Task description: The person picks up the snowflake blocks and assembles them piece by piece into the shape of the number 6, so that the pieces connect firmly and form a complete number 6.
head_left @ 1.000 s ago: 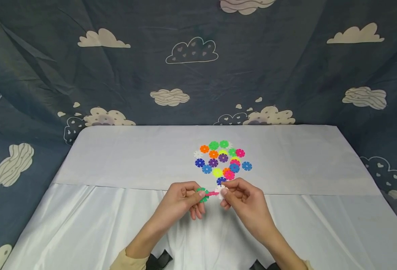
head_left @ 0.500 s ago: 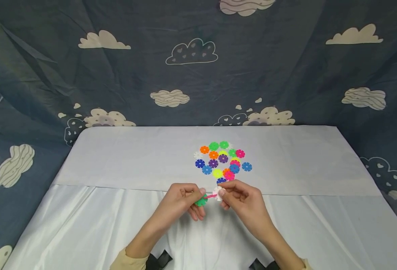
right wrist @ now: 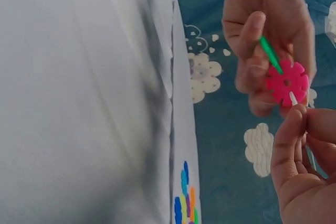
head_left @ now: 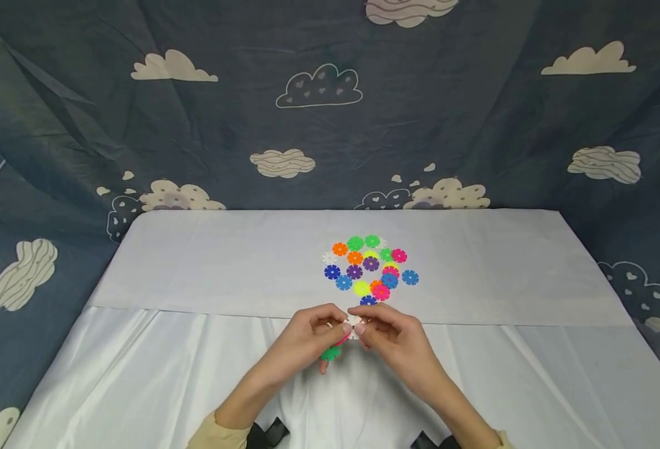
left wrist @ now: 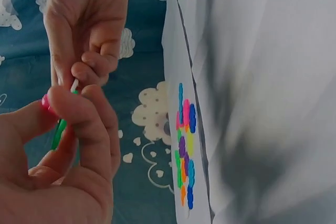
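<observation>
Pink disc (right wrist: 300, 83), right of the right-wrist frame: left hand (head_left: 317, 333) pinches it, right hand (head_left: 394, 335) pinches white disc (head_left: 354, 321). Likely risk: pushing askew makes white disc slip.

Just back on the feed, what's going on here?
A person's left hand holds a pink notched disc with a green notched disc set at its edge. The right hand pinches a white notched disc at another part of that edge; how far it is slotted in, I can't tell. More notched discs in many colors lie on the white cloth beyond the hands.
</observation>
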Tool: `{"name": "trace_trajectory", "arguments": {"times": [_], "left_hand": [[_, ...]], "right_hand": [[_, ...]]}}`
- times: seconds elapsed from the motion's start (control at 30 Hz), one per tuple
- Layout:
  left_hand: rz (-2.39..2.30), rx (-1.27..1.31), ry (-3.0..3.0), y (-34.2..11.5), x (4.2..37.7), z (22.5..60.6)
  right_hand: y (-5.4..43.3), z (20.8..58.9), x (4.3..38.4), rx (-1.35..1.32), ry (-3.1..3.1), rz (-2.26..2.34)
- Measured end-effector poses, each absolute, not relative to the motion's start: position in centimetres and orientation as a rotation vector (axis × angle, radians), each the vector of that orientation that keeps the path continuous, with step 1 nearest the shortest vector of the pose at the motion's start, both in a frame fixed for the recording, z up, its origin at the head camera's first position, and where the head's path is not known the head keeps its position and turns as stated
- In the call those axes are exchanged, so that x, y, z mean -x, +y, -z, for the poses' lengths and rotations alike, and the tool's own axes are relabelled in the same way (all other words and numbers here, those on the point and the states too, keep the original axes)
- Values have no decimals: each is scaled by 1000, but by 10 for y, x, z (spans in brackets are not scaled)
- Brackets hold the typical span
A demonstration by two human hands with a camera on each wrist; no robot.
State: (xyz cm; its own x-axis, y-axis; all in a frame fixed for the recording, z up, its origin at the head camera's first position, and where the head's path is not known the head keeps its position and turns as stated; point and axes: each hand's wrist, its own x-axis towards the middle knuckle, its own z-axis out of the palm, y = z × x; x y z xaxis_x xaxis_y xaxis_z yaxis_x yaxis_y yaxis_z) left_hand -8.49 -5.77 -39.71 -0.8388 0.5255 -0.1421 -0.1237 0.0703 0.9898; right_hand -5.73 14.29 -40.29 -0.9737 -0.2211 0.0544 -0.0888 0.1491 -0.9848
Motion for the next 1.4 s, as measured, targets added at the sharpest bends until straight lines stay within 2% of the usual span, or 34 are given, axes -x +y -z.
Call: {"name": "trace_trajectory", "arguments": {"times": [0.37,0.77,1.03,1.4], "left_hand": [[-1833,-384,1885,-60,87,399],[-1796,-333,2029,-69,93,398],[-1845,-304,2023,-69,94,398],[-1934,-209,1933,-68,95,397]], "right_hand": [[147,409,66,280,2249,1953],[198,421,124,220,2702,1388],[216,421,159,270,2786,1117],[219,435,180,398,2786,967]]}}
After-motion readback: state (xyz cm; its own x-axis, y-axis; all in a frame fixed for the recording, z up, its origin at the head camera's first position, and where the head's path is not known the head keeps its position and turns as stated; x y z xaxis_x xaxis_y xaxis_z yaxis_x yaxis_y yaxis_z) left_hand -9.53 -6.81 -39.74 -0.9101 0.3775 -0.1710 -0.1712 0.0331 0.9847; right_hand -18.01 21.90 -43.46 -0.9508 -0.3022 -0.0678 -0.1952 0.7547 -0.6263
